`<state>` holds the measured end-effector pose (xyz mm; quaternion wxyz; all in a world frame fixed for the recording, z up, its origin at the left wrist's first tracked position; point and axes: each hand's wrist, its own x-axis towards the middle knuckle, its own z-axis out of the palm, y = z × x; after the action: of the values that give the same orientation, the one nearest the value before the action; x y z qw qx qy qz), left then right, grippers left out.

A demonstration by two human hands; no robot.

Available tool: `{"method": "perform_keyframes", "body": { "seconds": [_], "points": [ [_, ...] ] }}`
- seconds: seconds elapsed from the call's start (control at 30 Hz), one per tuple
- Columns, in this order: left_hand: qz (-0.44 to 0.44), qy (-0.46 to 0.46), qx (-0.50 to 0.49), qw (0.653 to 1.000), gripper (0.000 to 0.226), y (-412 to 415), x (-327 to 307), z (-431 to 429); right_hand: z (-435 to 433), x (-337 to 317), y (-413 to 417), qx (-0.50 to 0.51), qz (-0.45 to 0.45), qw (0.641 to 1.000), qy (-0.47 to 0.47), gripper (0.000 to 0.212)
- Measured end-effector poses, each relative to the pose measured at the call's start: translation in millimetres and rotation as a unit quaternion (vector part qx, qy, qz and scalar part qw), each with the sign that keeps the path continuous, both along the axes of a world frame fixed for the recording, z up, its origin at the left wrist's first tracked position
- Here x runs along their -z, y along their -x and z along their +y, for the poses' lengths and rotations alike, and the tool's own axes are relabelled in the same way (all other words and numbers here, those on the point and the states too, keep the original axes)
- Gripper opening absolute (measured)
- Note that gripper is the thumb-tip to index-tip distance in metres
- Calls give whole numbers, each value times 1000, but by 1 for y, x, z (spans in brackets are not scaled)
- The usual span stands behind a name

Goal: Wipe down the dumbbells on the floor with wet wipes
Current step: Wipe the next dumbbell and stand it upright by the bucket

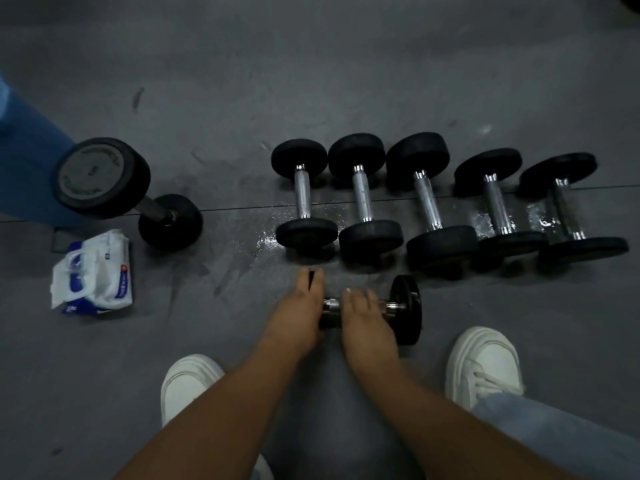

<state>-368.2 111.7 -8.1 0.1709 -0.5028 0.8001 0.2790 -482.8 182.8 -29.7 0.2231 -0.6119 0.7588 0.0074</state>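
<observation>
The soft white-and-blue plastic pack of wet wipes lies on the dark grey rubber floor, well to the left of the fingers. Its top is crumpled, and I cannot tell how much is inside.

The small dumbbell of black round plates and a chrome bar lies on the floor under both hands. Its long axis runs left to right across the person's front. The left hand is wrapped over the left plate, which shows black between thumb and fingers. The right hand has its fingers curled over the bar. The right plate stands on edge just right of those fingers.

Just beyond the fingertips lies a row of five black-and-chrome dumbbells, their bars pointing away from the person, with shiny wet patches on the floor among them. Far left of the fingers, a large black dumbbell sits tilted against a blue cylinder.
</observation>
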Motion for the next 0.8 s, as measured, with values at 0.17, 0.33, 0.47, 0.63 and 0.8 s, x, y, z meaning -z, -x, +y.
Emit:
{"method": "perform_keyframes", "body": {
  "seconds": [0.17,0.33,0.47,0.63,0.8],
  "points": [
    [0,-4,-1,1000,108,-1,4,-2,1,0,15,52,-18,998,-19,54],
    [34,-4,2,999,110,-6,7,1,-8,-5,8,-5,-71,997,-9,40],
    [81,-2,-11,997,113,-10,12,-1,-5,-6,14,53,-48,997,-31,47],
    [174,-65,-109,977,111,-20,15,1,-5,-10,27,61,-111,992,-24,40],
    [197,-153,-137,959,115,-24,14,-1,4,-8,-5,-5,-92,996,-3,54]
  ]
}}
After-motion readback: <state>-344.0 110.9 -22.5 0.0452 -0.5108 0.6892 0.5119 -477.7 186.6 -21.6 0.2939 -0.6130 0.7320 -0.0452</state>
